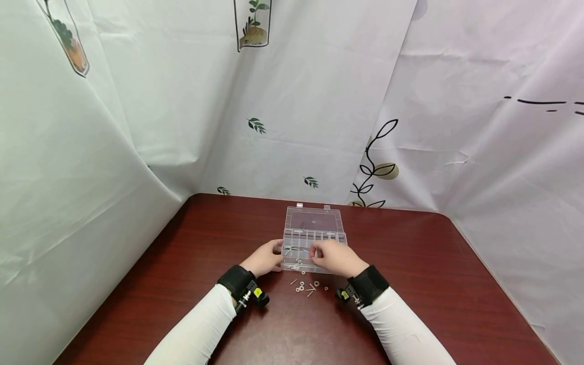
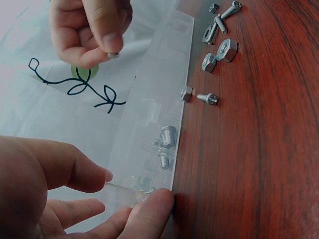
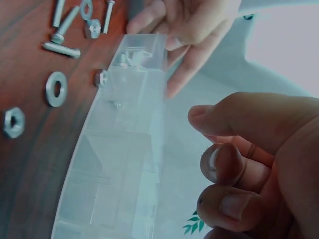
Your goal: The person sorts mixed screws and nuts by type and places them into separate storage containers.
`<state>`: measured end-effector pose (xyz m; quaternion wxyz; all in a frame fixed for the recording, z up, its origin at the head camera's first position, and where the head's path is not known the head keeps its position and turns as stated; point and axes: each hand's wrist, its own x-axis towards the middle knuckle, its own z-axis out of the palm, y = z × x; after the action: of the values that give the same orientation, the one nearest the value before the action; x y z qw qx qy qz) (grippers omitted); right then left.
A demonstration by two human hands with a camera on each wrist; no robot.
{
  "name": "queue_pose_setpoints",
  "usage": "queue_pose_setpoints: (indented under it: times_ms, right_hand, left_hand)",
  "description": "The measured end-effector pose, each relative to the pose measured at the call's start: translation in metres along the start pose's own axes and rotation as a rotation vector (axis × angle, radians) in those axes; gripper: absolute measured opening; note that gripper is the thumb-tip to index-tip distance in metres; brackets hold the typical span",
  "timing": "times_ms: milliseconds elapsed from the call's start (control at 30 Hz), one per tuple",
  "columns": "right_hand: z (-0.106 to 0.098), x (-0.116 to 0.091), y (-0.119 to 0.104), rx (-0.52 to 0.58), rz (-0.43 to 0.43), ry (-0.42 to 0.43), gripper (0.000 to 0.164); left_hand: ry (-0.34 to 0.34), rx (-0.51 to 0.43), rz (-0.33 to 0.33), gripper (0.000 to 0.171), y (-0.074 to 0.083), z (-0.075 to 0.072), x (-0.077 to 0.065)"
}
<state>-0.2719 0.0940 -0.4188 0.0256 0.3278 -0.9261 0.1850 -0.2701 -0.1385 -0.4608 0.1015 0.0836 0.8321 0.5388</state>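
A clear plastic compartment box (image 1: 302, 242) stands on the table, its lid (image 1: 314, 221) laid back away from me. My left hand (image 1: 268, 258) grips the box's left end, thumb at the upper rim and fingers low on the side. Over the compartments, my right hand (image 1: 335, 257) pinches a small shiny metal piece (image 2: 113, 55) between thumb and fingertip; I cannot tell its kind. Bolts (image 2: 168, 137) lie inside at the left end. Just before the front wall are a hex nut (image 3: 101, 78) and a short screw (image 2: 208, 98).
On the dark red table (image 1: 292, 334), nearer me than the box, lie loose bolts (image 3: 62, 50), a flat washer (image 3: 56, 89) and several nuts (image 2: 228, 50). A printed white curtain (image 1: 292, 101) hangs behind the table and along both sides.
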Motion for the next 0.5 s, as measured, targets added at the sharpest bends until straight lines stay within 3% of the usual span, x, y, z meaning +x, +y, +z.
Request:
queue_pose_setpoints:
  times_ms: [300, 500]
  right_hand:
    - [0.006, 0.018, 0.001, 0.036, 0.055, 0.000, 0.010]
    - [0.016, 0.024, 0.007, 0.000, 0.083, -0.010, 0.012]
  left_hand:
    - [0.016, 0.005, -0.014, 0.060, -0.001, -0.001, -0.001]
    - [0.017, 0.012, -0.015, 0.061, 0.000, 0.000, 0.001]
